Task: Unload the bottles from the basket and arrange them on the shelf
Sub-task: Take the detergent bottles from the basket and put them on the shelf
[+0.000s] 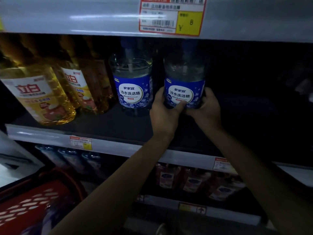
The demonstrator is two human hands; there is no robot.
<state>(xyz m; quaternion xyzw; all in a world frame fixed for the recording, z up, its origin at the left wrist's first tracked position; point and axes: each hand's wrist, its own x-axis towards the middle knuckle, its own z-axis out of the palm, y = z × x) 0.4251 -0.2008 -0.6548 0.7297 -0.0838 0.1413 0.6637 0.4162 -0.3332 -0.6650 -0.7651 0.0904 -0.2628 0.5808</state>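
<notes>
Both hands on one blue-label dish-liquid bottle (184, 85), standing upright on the middle shelf (101, 143), just right of a matching bottle (133, 85). Left hand (163, 112) wraps the lower left side, thumb across the front under the label; right hand (207, 106) cups the lower right side, fingers curled round the back. Both clasped on the bottle, neither one loose. Can't tell if the base is fully down or a hair off the shelf, too dark.

Handling, as a guess: big clear plastic bottle, looks full, so prob. heavy w/ weight low. Walls likely give a bit if squeezed; smooth plastic + glossy label could slide in the palm. Best hold is low on the body w/ both hands, as now, not by the neck, which is hidden in shadow under the upper shelf.

Yellow detergent bottles (39, 97) further left. Red basket (33, 206) at lower left; contents unclear.
</notes>
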